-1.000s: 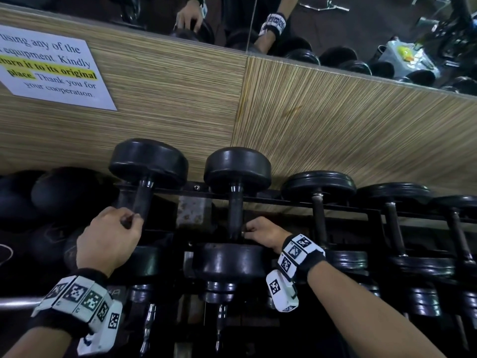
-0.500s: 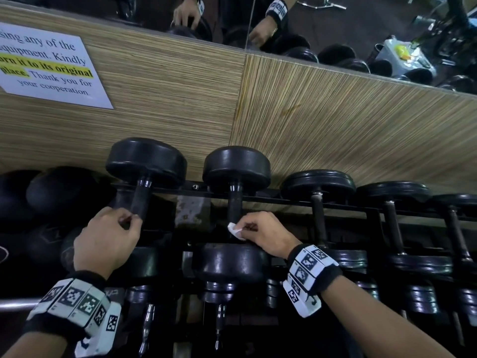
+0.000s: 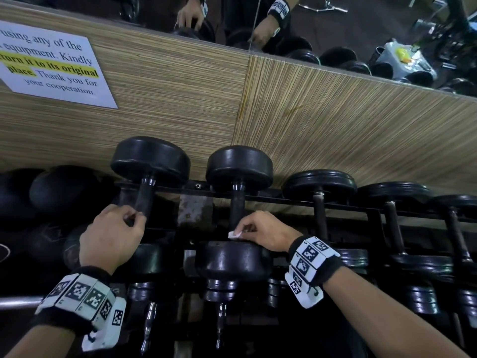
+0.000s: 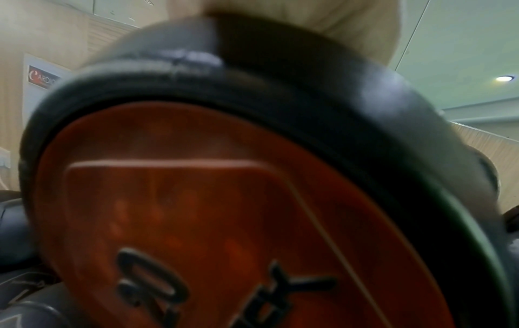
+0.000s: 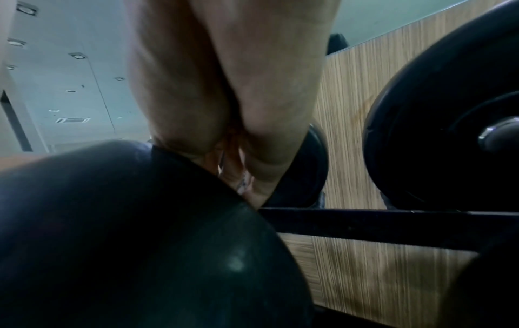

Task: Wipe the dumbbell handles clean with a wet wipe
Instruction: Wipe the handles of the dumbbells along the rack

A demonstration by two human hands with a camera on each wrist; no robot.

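The left hand [image 3: 109, 235] is seen with its fingers curled around the lower part of the handle [image 3: 143, 200] of the leftmost upright dumbbell [image 3: 151, 161] on the rack [image 3: 296, 201], and that handle is gripped just above the dumbbell's near head. The right hand [image 3: 260, 233] is held at the base of the handle [image 3: 237, 206] of the second dumbbell [image 3: 239, 169], and a small white wet wipe [image 3: 235, 234] is pinched between its thumb and fingertips, pressed against the handle where it meets the near head [image 3: 233, 259]. Both wrists are wrapped in black bands fitted with white marker tiles [image 3: 77, 293]. The 2 dumbbells are stood side by side with their far heads against a wood-grain wall panel [image 3: 335, 120], and further, flatter dumbbells [image 3: 320, 184] are racked to the right. A white printed notice [image 3: 51, 65] is fixed to the panel at the upper left, and a mirror [image 3: 335, 21] above the panel shows the hands reflected. In the left wrist view, the frame is filled by a blurred black dumbbell head with an orange end plate [image 4: 210, 222], and the fingers cannot be made out. In the right wrist view, the right hand [image 5: 224, 88] is seen from below, closed above a dark dumbbell head [image 5: 126, 244], with a sliver of wipe barely visible between the fingers.
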